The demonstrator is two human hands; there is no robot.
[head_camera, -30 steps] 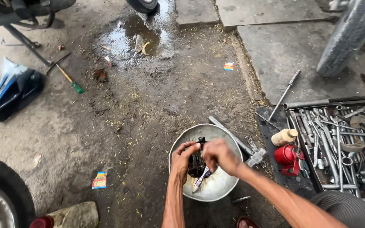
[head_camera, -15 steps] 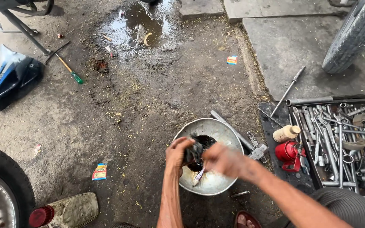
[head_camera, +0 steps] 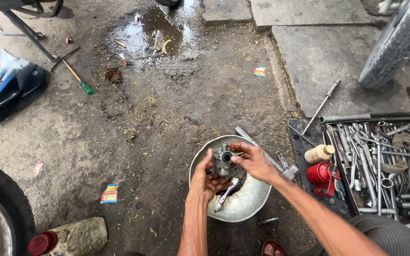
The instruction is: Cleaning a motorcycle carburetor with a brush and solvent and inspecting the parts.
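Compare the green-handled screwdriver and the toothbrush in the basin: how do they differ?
The green-handled screwdriver lies on bare dirt far from both hands; the toothbrush lies inside the metal basin, just under the left hand. The screwdriver has a green grip and a pale shaft; the toothbrush is white with purple. Both are slim and lie at a slant, and neither is held.

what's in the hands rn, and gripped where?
A small metal engine part, over the bowl. Left hand grips its left side and underside; right hand pinches its right side.
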